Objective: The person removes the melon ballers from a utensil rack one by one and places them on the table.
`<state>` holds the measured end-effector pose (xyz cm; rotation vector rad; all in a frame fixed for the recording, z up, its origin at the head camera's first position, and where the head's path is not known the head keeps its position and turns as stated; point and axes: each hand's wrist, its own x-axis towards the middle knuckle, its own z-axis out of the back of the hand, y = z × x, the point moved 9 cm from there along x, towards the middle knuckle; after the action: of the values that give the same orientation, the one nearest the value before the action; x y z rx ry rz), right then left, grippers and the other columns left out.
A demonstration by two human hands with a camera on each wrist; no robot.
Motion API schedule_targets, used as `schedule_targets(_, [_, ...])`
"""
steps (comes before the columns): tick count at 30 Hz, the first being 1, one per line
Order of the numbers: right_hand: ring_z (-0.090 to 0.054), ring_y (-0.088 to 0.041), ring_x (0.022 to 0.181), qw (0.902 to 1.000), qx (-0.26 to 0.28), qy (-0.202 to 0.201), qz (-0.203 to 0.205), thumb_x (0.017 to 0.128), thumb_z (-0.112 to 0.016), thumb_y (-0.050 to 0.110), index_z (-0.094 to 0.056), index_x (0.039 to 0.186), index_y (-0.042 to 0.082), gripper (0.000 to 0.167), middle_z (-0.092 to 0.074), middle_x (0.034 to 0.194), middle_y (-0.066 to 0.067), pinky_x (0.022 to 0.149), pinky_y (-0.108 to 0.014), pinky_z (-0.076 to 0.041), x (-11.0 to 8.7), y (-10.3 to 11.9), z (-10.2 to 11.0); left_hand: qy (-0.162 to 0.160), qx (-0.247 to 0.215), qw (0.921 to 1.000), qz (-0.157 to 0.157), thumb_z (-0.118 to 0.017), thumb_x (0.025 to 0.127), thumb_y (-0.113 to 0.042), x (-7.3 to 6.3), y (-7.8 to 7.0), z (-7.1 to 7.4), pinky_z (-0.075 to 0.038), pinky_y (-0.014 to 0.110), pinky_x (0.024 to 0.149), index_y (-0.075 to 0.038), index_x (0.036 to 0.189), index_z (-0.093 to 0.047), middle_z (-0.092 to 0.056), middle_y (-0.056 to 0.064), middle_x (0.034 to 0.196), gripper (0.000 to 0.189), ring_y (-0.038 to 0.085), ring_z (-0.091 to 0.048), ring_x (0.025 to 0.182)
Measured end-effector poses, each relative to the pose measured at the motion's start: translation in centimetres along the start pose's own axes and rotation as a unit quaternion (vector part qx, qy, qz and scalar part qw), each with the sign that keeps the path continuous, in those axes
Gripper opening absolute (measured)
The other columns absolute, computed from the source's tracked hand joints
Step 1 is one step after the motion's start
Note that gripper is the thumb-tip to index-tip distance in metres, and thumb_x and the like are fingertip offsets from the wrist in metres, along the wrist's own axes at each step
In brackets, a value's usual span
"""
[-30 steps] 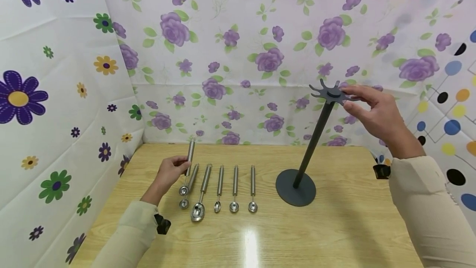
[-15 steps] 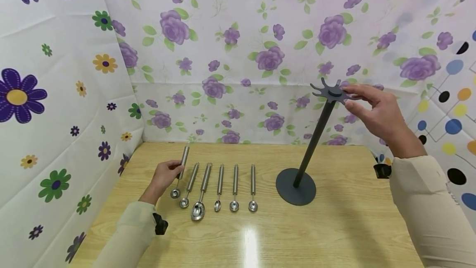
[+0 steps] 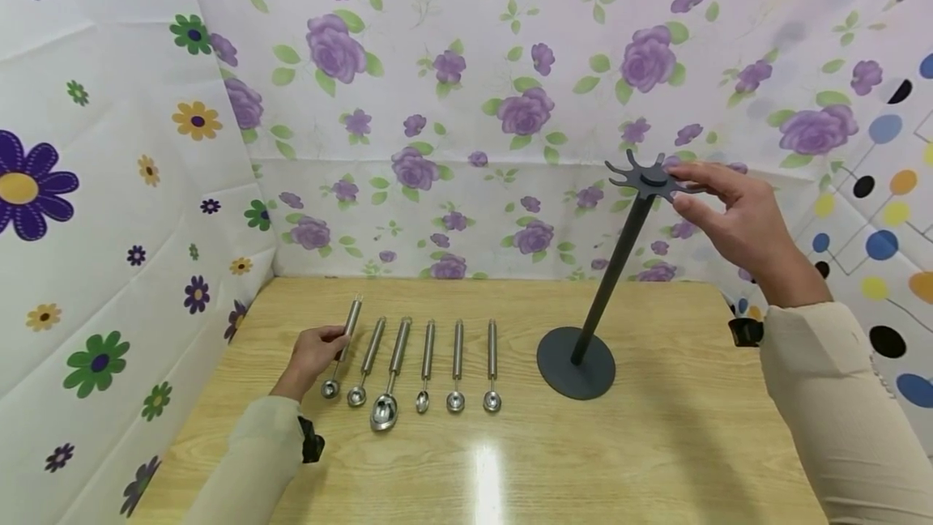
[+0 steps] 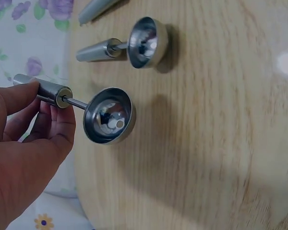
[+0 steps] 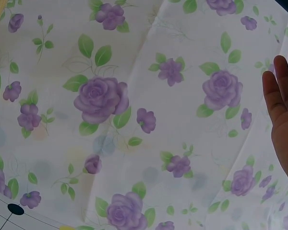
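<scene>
My left hand (image 3: 312, 359) pinches the steel handle of a melon baller (image 3: 353, 317) at the left end of a row. In the left wrist view, the thumb and fingers hold that handle, and its round cup (image 4: 109, 116) faces up with a small hole in it. A similar melon baller (image 3: 373, 347) lies just right of it, then a larger oval scoop (image 3: 384, 411) and several smaller scoops. At the right, my right hand (image 3: 751, 221) holds an arm of the hooked top (image 3: 645, 178) of a dark stand (image 3: 615, 274) between thumb and fingers.
The stand's round base (image 3: 576, 379) rests on the wooden table (image 3: 583, 460), right of the scoops. Flowered cloth (image 3: 437, 104) hangs behind the table, with patterned sheets at both sides.
My left hand has moved left and down with the melon baller, from over the neighbouring one to the row's left end. The right hand stays at the stand's top.
</scene>
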<state>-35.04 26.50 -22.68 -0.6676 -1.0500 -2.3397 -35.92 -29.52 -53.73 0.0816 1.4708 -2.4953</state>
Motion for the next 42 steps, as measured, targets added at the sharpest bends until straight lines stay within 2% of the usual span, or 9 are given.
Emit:
schedule_targets(10, [-0.056,0.006,0.105,0.9999,0.011,-0.004,0.012,0.096,-0.069,0.009,-0.065,0.132,0.003,0.037,-0.059,0.125,0.025,0.094,-0.01,-0.04,0.2,0.0,0.1,-0.013,0.005,0.9998,0.016,-0.064,0.096,-0.006,1.1,2.0,-0.4,-0.054,0.024,0.068,0.014,0.12,-0.063,-0.069,0.025,0.107,0.031,0.019,-0.068,0.083])
schedule_targets(18, [-0.056,0.004,0.106,0.9998,0.01,-0.007,0.014,0.095,-0.07,0.005,-0.064,0.132,0.002,0.038,-0.058,0.126,0.024,0.095,-0.01,-0.04,0.2,-0.3,0.1,-0.026,0.05,0.9982,0.022,-0.067,0.093,-0.007,1.3,2.7,-0.3,-0.05,0.023,0.066,0.013,0.111,-0.067,-0.071,0.017,0.093,0.027,0.014,-0.064,0.078])
schedule_targets(22, [-0.055,0.005,0.106,0.9998,0.01,-0.007,0.015,0.094,-0.07,0.005,-0.064,0.131,-0.001,0.037,-0.058,0.125,0.025,0.095,-0.01,-0.04,0.2,-0.3,0.2,-0.021,0.058,0.9977,0.027,-0.067,0.093,-0.008,1.3,2.9,-0.4,-0.05,0.025,0.066,0.013,0.108,-0.068,-0.071,0.015,0.089,0.026,0.021,-0.065,0.081])
schedule_targets(26, [-0.055,0.005,0.107,0.9997,0.012,-0.007,0.018,0.094,-0.069,0.004,-0.064,0.13,-0.003,0.036,-0.057,0.125,0.024,0.096,-0.01,-0.04,0.1,-0.2,0.2,-0.015,0.075,0.9965,0.033,-0.066,0.093,-0.01,1.5,3.0,-0.5,-0.052,0.033,0.074,0.013,0.107,-0.068,-0.071,0.016,0.09,0.026,0.028,-0.064,0.088])
schedule_targets(30, [-0.055,0.005,0.108,0.9996,0.015,-0.009,0.02,0.094,-0.069,0.003,-0.064,0.13,-0.004,0.036,-0.058,0.125,0.024,0.096,-0.01,-0.041,0.1,-0.1,0.2,-0.008,0.082,0.9957,0.044,-0.065,0.094,-0.01,1.8,3.2,-0.6,-0.053,0.041,0.08,0.013,0.109,-0.068,-0.071,0.019,0.093,0.028,0.029,-0.065,0.089])
schedule_targets(42, [-0.055,0.006,0.107,0.9998,0.008,-0.008,0.014,0.095,-0.07,0.006,-0.064,0.131,-0.002,0.037,-0.057,0.126,0.025,0.095,-0.009,-0.04,0.0,-0.3,0.2,-0.014,0.117,0.9919,0.048,-0.064,0.095,-0.011,1.7,2.4,-0.5,-0.052,0.046,0.084,0.012,0.105,-0.07,-0.07,0.02,0.094,0.026,0.034,-0.063,0.092])
